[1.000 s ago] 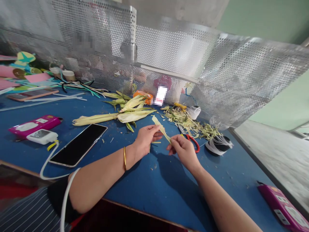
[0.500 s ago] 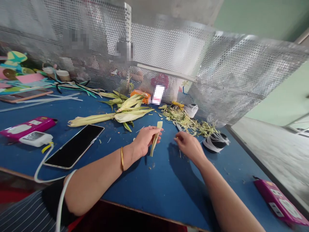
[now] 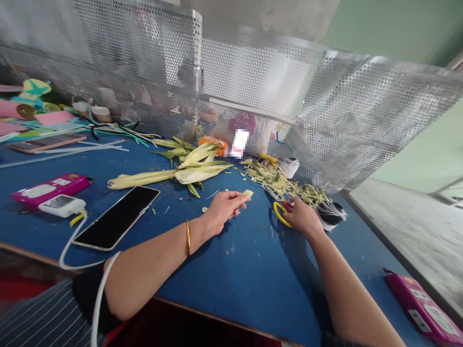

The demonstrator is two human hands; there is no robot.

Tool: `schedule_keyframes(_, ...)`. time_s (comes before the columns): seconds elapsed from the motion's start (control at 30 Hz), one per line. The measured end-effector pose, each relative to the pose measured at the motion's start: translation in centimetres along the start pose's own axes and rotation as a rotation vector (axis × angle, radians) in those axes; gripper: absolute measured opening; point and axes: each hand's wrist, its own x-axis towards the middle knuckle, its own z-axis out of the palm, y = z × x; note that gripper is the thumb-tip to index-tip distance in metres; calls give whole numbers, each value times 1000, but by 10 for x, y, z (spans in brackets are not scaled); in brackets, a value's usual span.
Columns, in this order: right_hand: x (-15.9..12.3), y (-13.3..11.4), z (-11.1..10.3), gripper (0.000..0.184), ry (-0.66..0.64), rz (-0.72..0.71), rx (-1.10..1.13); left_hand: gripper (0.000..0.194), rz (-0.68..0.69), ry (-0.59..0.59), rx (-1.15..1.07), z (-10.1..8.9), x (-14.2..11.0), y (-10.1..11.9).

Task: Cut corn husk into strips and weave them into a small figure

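Between the thumb and fingers of my left hand (image 3: 224,210) is a pale strip of corn husk (image 3: 248,193); only its tip shows past the fingers. My right hand (image 3: 304,217) has its fingers closed at the scissors (image 3: 276,212), which lie on the blue table with one yellow and one red handle. The scissors' blades point toward a heap of husk scraps (image 3: 277,179), partly under its edge. Beyond my left hand lie whole corn husks (image 3: 200,174), pale yellow and green.
A black phone (image 3: 119,217) lies left, beside a white device (image 3: 62,205) on a cable looped round my left arm. Magenta power strips (image 3: 427,306) sit at both sides. A black spool (image 3: 331,214) stands beyond my right hand. A perforated metal screen (image 3: 249,72) closes the back.
My right hand has let go of the husk strip and moved right to the scissors, grasping their handles. My left hand keeps the strip, which has turned to point away.
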Motion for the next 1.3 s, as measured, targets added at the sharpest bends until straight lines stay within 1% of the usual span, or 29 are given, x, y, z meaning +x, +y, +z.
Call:
schedule_keyframes(0.07, -1, 1, -3, 49, 0, -17, 104, 14, 11, 11, -19, -1, 0, 2)
schedule_keyframes(0.13, -5, -2, -6, 50, -25, -64, 226, 15, 25, 15, -43, -3, 1, 4)
schedule_keyframes(0.2, -11, -8, -8, 52, -93, -131, 493, 17, 39, 24, -59, -5, 3, 6)
schedule_keyframes(0.27, -18, -16, -10, 55, -203, -175, 883, 17, 46, 49, -68, -8, 5, 8)
schedule_keyframes(0.3, -21, -19, -11, 57, -262, -176, 1020, 17, 48, 63, -74, -9, 6, 8)
schedule_keyframes(0.33, -24, -22, -11, 59, -316, -172, 1109, 17, 49, 75, -82, -11, 7, 9)
schedule_keyframes(0.37, -25, -24, -12, 61, -355, -166, 1125, 16, 51, 84, -93, -12, 8, 9)
schedule_keyframes(0.43, -28, -28, -13, 66, -402, -188, 1070, 16, 54, 95, -114, -14, 11, 8)
schedule_keyframes(0.53, -29, -31, -16, 69, -423, -289, 940, 15, 49, 113, -120, -15, 14, 5)
schedule_keyframes(0.63, -32, -34, -19, 69, -457, -376, 889, 16, 57, 119, -116, -15, 17, 4)
schedule_keyframes(0.7, -35, -36, -19, 66, -469, -405, 872, 17, 63, 121, -114, -14, 17, 3)
schedule_keyframes(0.83, -40, -41, -17, 61, -441, -379, 864, 16, 58, 108, -118, -14, 17, 2)
schedule_keyframes(0.97, -42, -45, -18, 61, -466, -325, 905, 16, 64, 81, -107, -14, 16, 2)
schedule_keyframes(1.13, -44, -47, -22, 56, -487, -341, 922, 16, 53, 86, -80, -14, 16, 1)
schedule_keyframes(1.3, -41, -43, -14, 55, -487, -334, 945, 16, 67, 80, -60, -15, 17, 0)
